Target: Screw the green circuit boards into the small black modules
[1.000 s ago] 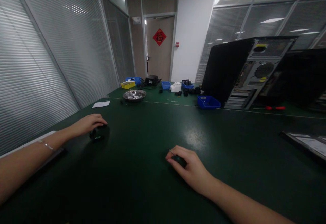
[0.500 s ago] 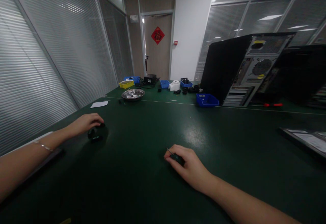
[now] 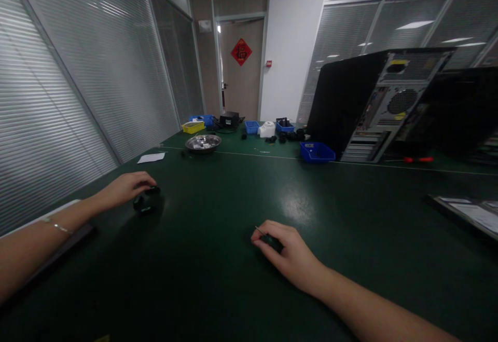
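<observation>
My right hand [image 3: 290, 251] rests low over the green table, closed around a screwdriver [image 3: 271, 241]. The screwdriver's handle is dark and mostly covered by the fingers, and its thin metal shaft points up and left past the fingertips. On the left, my left hand [image 3: 130, 189] reaches out with fingers curled down and thumb and fingertips at a small black part [image 3: 153, 190] on the table. Close beside it lie a second small black part [image 3: 137, 202] and a third black part [image 3: 148, 210]. Their exact kind is too dark to make out.
A metal bowl [image 3: 203, 144] with small pieces stands toward the back. A blue tray [image 3: 317, 153] sits before a black computer case [image 3: 350, 103]. A white paper [image 3: 151, 158] lies at left, a tray with pale items [image 3: 467, 212] at right. Several bins and cables line the far end.
My left hand has shifted slightly, and more of the black part at its fingertips shows. My right hand holds the screwdriver almost unchanged.
</observation>
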`<act>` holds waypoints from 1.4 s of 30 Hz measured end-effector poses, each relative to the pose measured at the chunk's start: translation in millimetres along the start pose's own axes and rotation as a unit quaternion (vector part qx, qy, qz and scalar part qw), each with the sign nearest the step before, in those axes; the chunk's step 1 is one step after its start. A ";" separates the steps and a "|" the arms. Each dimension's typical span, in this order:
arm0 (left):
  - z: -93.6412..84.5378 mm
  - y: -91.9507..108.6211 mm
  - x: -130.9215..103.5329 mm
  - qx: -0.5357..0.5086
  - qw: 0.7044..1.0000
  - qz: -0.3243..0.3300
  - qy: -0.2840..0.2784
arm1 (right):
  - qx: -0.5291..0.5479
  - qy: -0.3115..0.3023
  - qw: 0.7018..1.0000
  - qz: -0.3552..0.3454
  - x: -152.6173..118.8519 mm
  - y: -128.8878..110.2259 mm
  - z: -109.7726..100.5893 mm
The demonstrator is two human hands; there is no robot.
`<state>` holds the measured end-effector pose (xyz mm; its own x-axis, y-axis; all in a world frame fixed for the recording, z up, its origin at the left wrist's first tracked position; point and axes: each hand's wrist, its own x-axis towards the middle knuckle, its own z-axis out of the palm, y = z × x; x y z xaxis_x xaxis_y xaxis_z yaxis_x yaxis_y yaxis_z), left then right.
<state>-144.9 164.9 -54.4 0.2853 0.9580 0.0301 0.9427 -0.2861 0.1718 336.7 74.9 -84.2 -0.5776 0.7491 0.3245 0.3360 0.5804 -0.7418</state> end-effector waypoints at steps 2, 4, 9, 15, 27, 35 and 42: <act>0.6 -1.0 -1.3 0.002 1.000 0.004 -0.003 | 0.000 0.000 1.000 0.002 0.3 -0.1 -0.3; 1.5 -0.7 -2.4 0.003 1.000 0.007 -0.009 | 0.000 -0.001 1.000 0.004 0.4 0.2 -0.1; 0.6 4.5 -4.8 0.010 1.000 0.002 -0.011 | 0.001 -0.003 1.000 0.008 -0.2 1.1 0.7; -3.3 5.8 -20.9 0.032 0.999 -0.025 0.032 | 0.010 -0.011 1.000 0.020 -1.4 -2.4 -1.2; 18.3 29.8 -51.6 0.058 0.997 -0.024 0.039 | -0.001 -0.023 0.999 0.035 -0.2 -3.2 -0.9; 21.4 -0.5 -49.9 0.034 0.996 -0.072 0.043 | 0.005 -0.029 0.999 0.033 -0.5 -4.1 -2.4; 16.2 7.8 -48.0 -0.002 0.992 -0.090 0.086 | 0.012 -0.029 0.999 0.034 -0.3 -4.7 -2.6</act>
<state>-148.4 116.2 -70.5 0.0788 0.9829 0.1664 0.9748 -0.1109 0.1934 337.3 72.7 -79.3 -0.5958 0.7669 0.2385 0.3595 0.5202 -0.7747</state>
